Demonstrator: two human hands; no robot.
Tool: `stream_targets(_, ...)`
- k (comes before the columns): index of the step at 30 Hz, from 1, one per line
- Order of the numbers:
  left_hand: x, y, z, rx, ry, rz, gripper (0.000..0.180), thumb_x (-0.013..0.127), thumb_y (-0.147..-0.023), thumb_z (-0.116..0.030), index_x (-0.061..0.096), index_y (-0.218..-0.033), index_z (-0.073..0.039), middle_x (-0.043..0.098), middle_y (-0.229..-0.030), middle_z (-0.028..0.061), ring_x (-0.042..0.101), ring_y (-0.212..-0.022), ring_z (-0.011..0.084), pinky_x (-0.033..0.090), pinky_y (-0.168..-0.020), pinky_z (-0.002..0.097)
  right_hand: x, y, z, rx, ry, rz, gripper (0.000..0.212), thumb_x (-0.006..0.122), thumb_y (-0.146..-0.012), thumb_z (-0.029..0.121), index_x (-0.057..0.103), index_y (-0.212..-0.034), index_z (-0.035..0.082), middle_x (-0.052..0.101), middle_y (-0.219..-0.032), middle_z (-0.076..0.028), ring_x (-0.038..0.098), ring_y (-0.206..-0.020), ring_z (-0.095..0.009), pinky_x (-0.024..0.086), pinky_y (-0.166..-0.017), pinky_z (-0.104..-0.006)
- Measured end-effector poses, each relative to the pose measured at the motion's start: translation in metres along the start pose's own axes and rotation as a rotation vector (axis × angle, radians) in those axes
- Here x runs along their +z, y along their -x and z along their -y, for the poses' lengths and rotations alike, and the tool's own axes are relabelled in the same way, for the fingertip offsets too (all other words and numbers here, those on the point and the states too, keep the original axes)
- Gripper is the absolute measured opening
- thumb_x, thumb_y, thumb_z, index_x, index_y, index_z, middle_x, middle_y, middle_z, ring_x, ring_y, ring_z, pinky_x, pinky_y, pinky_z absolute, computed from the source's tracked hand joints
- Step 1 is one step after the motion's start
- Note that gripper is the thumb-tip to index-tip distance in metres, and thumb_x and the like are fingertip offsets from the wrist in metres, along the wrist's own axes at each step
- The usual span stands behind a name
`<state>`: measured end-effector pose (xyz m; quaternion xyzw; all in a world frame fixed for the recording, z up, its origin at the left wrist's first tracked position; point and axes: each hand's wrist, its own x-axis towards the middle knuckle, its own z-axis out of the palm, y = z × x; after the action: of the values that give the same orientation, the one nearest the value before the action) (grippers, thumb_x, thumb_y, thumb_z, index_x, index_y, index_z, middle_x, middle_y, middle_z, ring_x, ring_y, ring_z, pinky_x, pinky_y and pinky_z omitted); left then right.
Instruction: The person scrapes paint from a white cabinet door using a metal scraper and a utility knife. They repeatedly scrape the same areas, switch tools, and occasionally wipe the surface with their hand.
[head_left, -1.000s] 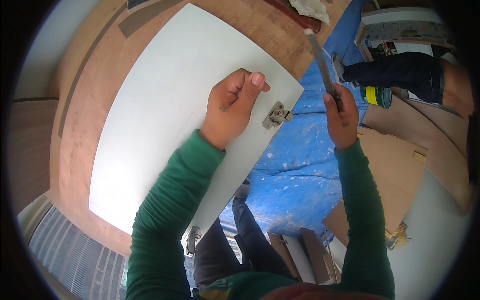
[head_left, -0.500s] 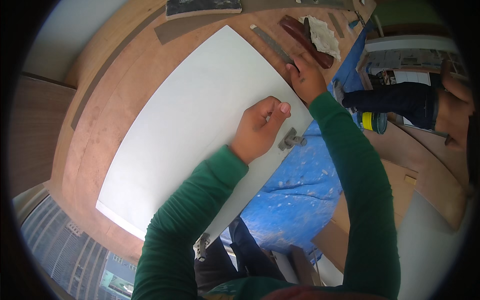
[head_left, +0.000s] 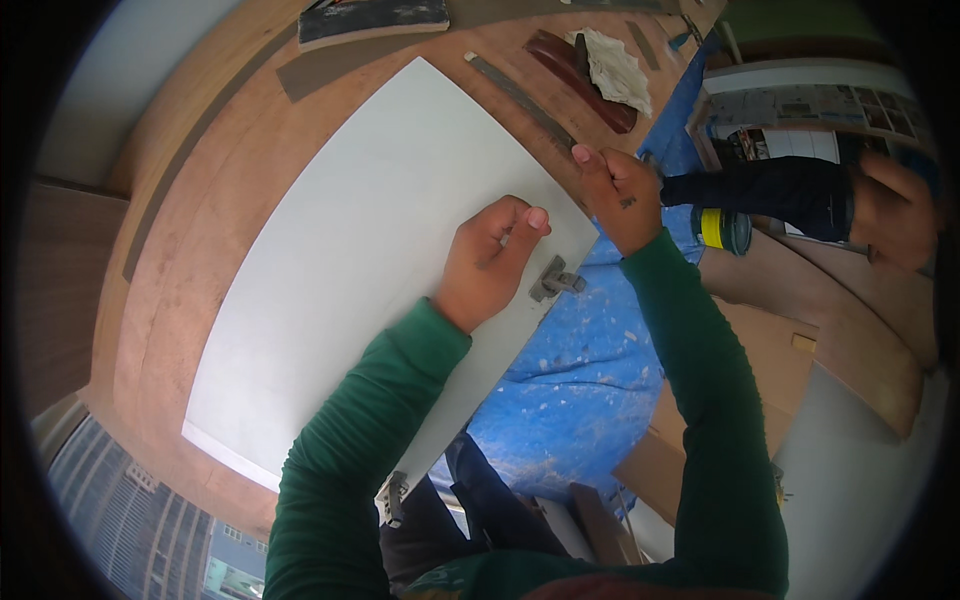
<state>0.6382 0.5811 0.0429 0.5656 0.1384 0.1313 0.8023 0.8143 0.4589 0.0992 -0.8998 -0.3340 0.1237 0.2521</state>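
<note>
The right hand (head_left: 622,198) has drawn back toward the body, off the bar (head_left: 515,95), which it was gripping half a second ago and holding up over the sheet (head_left: 590,350) a second ago; the bar now lies on the table (head_left: 150,330), just beyond the upper corner of the panel (head_left: 330,250). The left hand (head_left: 488,258) keeps its place over the panel, near the upper hinge (head_left: 556,279)

The step in hand looks like setting the bar down and letting go. The right hand's fingers are curled with the thumb up, its tip close to the bar's near end; whether they touch, I cannot tell. The left hand's fingers are curled in, thumb laid close to them; I cannot tell if something small is pinched there, or if the hand rests on the panel

The panel lies flat on the table, its hinge edge over the side, with a lower hinge (head_left: 393,500) by the left forearm. As I judge it, the next move calls for a clear right hand and a steady panel, without knocking the hinges that jut past the edge
</note>
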Motion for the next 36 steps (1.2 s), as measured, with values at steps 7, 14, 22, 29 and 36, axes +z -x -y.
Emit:
stream_targets(7,0.002,0.001,0.003,0.022,0.027,-0.039,0.034,0.058,-0.109,-0.029,0.066,-0.096,0.001,0.068,-0.089,0.0035,0.059,-0.087,0.0099,0.049,-0.083,0.0274,-0.008,0.105,-0.042,-0.034,0.058,-0.272,0.027,0.061,-0.099,0.003,0.061,-0.126,0.004,0.062,-0.090,-0.009,0.062,-0.077,-0.018,0.053,-0.073,-0.0309)
stream_targets(14,0.006,-0.002,0.005,0.024,-0.090,0.064,0.037,0.051,-0.112,-0.034,0.066,-0.103,-0.001,0.071,-0.100,0.0050,0.061,-0.100,0.0133,0.048,-0.096,0.0308,0.047,0.395,-0.115,0.548,0.129,0.454,0.039,0.064,-0.102,0.040,0.064,-0.084,0.005,0.066,-0.078,-0.023,0.065,-0.075,-0.046,0.051,-0.069,-0.0527)
stream_targets(22,-0.002,0.002,0.012,0.050,0.014,-0.064,0.029,0.056,-0.110,-0.026,0.066,-0.098,-0.001,0.071,-0.096,0.0035,0.061,-0.095,0.0111,0.047,-0.091,0.0282,0.019,0.725,-0.082,0.988,-0.233,0.936,0.047,0.059,-0.101,0.053,0.072,-0.105,0.009,0.073,-0.102,-0.017,0.070,-0.089,-0.037,0.056,-0.081,-0.0515)
stream_targets(29,0.018,-0.004,0.020,-0.036,-0.051,-0.034,0.025,0.065,-0.103,-0.025,0.067,-0.096,-0.001,0.071,-0.093,0.0040,0.061,-0.091,0.0112,0.048,-0.087,0.0281,-0.034,0.719,-0.035,1.506,-0.639,0.750,0.056,0.055,-0.102,0.058,0.070,-0.115,0.005,0.073,-0.110,-0.017,0.070,-0.099,-0.033,0.054,-0.090,-0.0522)
stream_targets(36,0.036,0.014,-0.010,-0.032,-0.356,-0.126,0.037,0.066,-0.101,-0.037,0.069,-0.098,0.000,0.072,-0.093,0.0134,0.066,-0.089,0.0218,0.052,-0.087,0.0349,-0.001,0.635,-0.064,1.444,-1.355,0.503,0.066,0.051,-0.104,0.062,0.068,-0.125,0.001,0.072,-0.117,-0.017,0.069,-0.108,-0.029,0.051,-0.098,-0.0530)
